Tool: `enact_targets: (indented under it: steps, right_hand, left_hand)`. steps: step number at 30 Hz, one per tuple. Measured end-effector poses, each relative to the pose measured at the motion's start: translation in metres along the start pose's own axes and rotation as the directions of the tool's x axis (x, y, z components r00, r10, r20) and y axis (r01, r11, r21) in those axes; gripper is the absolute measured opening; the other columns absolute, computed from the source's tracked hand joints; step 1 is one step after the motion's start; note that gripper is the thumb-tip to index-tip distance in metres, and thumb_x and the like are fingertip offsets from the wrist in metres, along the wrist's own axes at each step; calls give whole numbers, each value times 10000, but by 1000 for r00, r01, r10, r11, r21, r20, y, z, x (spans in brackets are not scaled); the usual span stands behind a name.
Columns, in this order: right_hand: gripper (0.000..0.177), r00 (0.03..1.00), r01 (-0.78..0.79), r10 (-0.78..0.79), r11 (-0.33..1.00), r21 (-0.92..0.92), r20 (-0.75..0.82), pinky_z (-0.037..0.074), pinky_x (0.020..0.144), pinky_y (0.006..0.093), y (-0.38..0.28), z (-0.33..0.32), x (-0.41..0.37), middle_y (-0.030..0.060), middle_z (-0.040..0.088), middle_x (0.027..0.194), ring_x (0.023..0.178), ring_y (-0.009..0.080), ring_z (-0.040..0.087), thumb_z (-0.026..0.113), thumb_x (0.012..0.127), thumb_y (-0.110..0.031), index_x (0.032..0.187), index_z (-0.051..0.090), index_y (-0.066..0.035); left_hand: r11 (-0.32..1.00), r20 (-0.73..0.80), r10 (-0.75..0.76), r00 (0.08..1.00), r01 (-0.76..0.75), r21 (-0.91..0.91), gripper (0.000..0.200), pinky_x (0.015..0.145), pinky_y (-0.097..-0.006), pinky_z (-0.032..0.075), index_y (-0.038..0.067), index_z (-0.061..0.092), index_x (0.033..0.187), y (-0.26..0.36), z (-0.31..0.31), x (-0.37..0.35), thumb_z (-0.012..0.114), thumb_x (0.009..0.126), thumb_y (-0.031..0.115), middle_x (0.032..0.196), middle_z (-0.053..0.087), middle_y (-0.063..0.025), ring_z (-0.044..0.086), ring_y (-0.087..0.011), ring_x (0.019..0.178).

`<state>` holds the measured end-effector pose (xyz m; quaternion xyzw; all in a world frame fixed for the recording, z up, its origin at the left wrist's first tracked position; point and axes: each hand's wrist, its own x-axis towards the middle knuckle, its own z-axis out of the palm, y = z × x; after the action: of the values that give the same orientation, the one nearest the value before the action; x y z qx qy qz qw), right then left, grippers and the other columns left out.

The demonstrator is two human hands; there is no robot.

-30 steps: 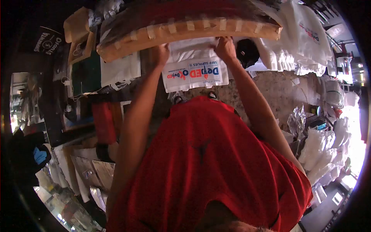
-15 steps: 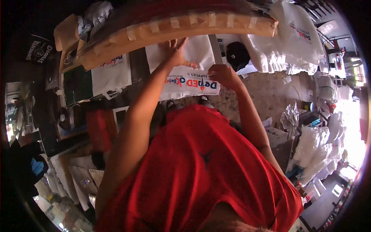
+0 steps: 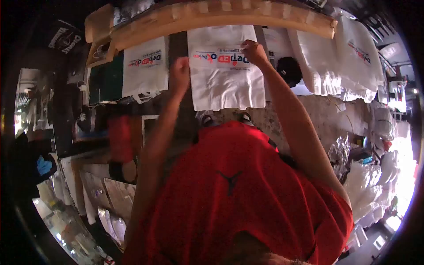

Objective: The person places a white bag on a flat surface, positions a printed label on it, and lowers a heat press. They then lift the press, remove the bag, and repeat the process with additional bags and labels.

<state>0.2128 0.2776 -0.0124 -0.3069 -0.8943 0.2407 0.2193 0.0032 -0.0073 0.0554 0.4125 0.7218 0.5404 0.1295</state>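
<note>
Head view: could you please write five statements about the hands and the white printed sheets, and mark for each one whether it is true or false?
1. The right hand is at the right side of the middle sheet. True.
2. The print on the middle sheet is entirely green. False: it shows red and blue.
3. Another printed sheet lies to the left of the left hand. True.
4. The black object lies to the left of both hands. False: it lies to the right of both.
5. The person wears a red shirt. True.
</note>
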Motion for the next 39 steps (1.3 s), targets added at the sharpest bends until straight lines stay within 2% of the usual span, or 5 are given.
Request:
enact_targets:
  steps: [5,26,29,31,39]
  right_hand:
    - [255,991,-125,125,992,-4,37,563,823,419,-26,-17,-1,142,720,1016,956,338,692,700,804,-229,1009,697,-79]
    - [306,968,-250,250,968,36,14,556,790,461,-50,-47,-15,208,708,961,902,390,690,708,801,-156,1097,667,-87]
    - [362,915,-332,360,929,163,-184,516,909,452,-67,-57,-44,239,660,1161,1089,397,638,696,809,-113,1159,631,-44]
    - [425,950,-154,129,986,-70,-284,459,1010,460,-78,-54,-83,259,526,1368,1244,428,528,689,820,-109,1219,601,8]
    - [720,999,-6,-1,986,-164,-42,169,1212,485,-95,-8,-151,245,284,1568,1481,416,198,566,939,-362,1475,339,62]
  left_hand:
    - [798,281,466,839,-536,275,566,1102,-538,345,11,517,1322,28,53,-67,716,871,289,1466,419,-236,416,-415,1342]
    - [740,372,247,895,-423,524,883,1168,-610,189,71,287,1530,31,99,-74,659,870,525,1576,225,-271,230,-482,1440]
    - [753,369,267,890,-432,497,869,1168,-610,190,84,290,1533,29,99,-74,656,874,517,1578,220,-269,228,-476,1442]
    - [755,374,250,893,-422,502,864,1168,-612,186,85,296,1533,26,101,-75,639,879,534,1581,214,-268,221,-475,1445]
    - [695,418,227,879,-447,563,890,1159,-638,171,99,285,1545,16,104,-75,556,884,629,1595,181,-270,232,-485,1442]
